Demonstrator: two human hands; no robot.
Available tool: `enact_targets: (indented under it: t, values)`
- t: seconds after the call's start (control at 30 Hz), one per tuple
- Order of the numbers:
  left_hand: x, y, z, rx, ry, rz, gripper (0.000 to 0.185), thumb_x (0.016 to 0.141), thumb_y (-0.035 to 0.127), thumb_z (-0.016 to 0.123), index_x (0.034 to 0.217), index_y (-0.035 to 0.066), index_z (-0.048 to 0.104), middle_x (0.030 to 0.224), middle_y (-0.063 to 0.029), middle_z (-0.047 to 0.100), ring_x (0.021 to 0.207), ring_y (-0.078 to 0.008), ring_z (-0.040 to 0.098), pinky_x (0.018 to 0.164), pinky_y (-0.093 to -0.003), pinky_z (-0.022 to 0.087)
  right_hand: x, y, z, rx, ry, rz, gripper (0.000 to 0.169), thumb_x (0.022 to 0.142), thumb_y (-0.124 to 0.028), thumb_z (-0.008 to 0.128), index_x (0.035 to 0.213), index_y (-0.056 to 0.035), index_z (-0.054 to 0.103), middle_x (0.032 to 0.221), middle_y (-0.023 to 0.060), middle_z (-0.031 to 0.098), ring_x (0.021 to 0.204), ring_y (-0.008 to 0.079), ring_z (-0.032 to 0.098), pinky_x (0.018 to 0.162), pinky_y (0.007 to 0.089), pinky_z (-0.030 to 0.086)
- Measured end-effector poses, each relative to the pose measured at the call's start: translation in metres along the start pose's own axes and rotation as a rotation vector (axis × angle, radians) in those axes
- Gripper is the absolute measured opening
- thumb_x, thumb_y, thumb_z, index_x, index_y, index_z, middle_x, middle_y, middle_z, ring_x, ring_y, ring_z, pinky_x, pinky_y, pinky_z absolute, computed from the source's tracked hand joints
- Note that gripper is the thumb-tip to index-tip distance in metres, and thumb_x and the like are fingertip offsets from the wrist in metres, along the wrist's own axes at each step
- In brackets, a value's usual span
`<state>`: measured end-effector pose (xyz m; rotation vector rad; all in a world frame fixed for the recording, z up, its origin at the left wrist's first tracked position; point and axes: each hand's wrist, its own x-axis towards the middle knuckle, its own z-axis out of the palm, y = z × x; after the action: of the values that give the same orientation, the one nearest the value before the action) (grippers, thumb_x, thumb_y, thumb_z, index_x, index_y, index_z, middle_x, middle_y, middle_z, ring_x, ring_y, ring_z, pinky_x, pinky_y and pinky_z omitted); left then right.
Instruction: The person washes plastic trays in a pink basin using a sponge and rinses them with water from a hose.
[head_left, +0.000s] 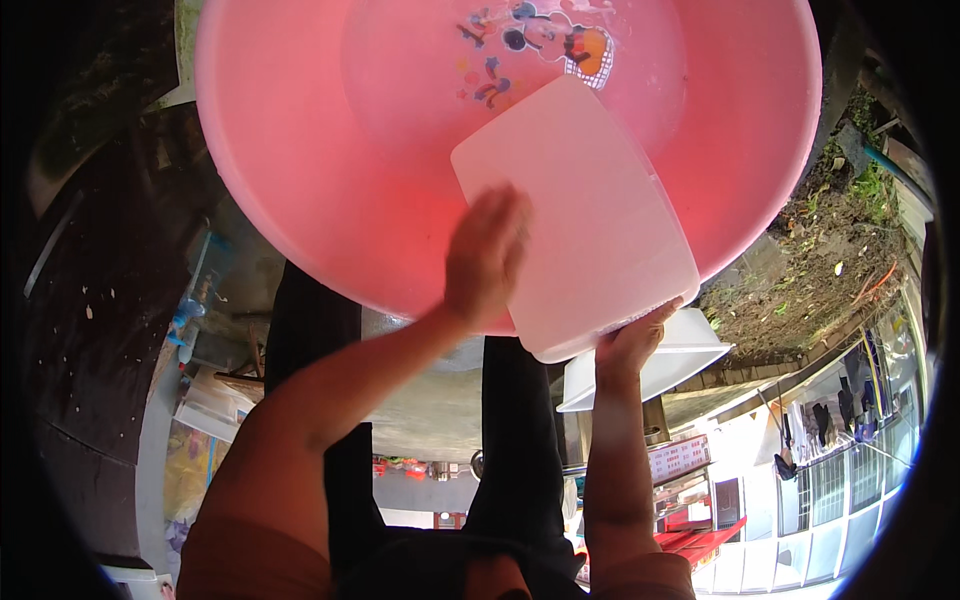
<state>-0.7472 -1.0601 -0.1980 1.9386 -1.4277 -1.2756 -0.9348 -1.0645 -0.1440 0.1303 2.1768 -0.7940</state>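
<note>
A large round pink plastic basin (337, 225), with cartoon decals on its bottom, fills the upper middle. Over its near right part a pale translucent plastic container (577, 225) is tilted, its flat face up. My right hand (634, 337) grips the container's near edge, fingers partly hidden beneath it. My left hand (491, 255) lies at the container's left side, slightly blurred, fingers together; whether it touches the surface cannot be told. How much water the basin holds is unclear.
A white plastic tub (652, 360) stands just beyond the basin's near right rim. Soil with small plants (802, 277) lies at the right. A dark surface (90, 300) and a clear plastic box (206, 409) are at the left.
</note>
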Motion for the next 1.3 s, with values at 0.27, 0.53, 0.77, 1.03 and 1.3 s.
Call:
enact_targets:
  t: [0.27,0.53,0.77,1.03,1.3]
  values:
    - [0.069,-0.070,-0.012,-0.030,-0.193,-0.153,0.036,0.088,0.006,0.050,0.124,0.001,0.050,0.119,-0.0162,0.055,0.114,-0.0311,0.050,0.097,-0.0393,0.039,0.004,-0.001,0.001,0.004,-0.032,0.013,0.071,0.091,-0.060,0.034,0.131,-0.0009,0.039,0.127,0.0119,0.048,0.113,0.0268,0.049,0.094,0.0399,0.045]
    - [-0.051,0.041,-0.028,-0.129,-0.343,0.354,0.041,0.080,0.015,0.063,0.121,0.015,0.057,0.130,-0.0097,0.050,0.123,-0.0314,0.045,0.100,-0.0449,0.037,0.006,-0.002,-0.003,0.010,-0.049,0.027,0.072,0.091,-0.060,0.034,0.131,0.0004,0.038,0.127,0.0127,0.048,0.114,0.0269,0.049,0.097,0.0395,0.043]
    - [0.048,-0.013,0.021,0.078,0.109,0.145,0.032,0.087,0.011,0.054,0.119,0.009,0.055,0.121,-0.0109,0.055,0.114,-0.0290,0.051,0.095,-0.0371,0.041,0.003,0.001,0.004,0.020,-0.059,-0.002,0.075,0.091,-0.060,0.036,0.129,0.0042,0.039,0.126,0.0147,0.048,0.112,0.0267,0.050,0.095,0.0393,0.044]
    - [0.069,-0.031,0.009,-0.014,0.025,0.312,0.029,0.083,0.007,0.054,0.112,0.006,0.060,0.112,-0.0101,0.059,0.109,-0.0292,0.054,0.095,-0.0365,0.042,0.004,-0.005,-0.001,-0.066,-0.110,0.018,0.074,0.090,-0.060,0.037,0.126,0.0050,0.043,0.119,0.0153,0.054,0.107,0.0265,0.054,0.091,0.0380,0.046]
    - [0.024,0.093,0.020,-0.297,-0.233,0.481,0.027,0.082,0.018,0.062,0.108,0.010,0.060,0.115,-0.0074,0.054,0.111,-0.0284,0.050,0.089,-0.0403,0.043,0.004,-0.003,-0.004,-0.121,-0.120,0.006,0.072,0.091,-0.058,0.038,0.123,0.0059,0.045,0.118,0.0155,0.054,0.104,0.0254,0.055,0.089,0.0367,0.047]
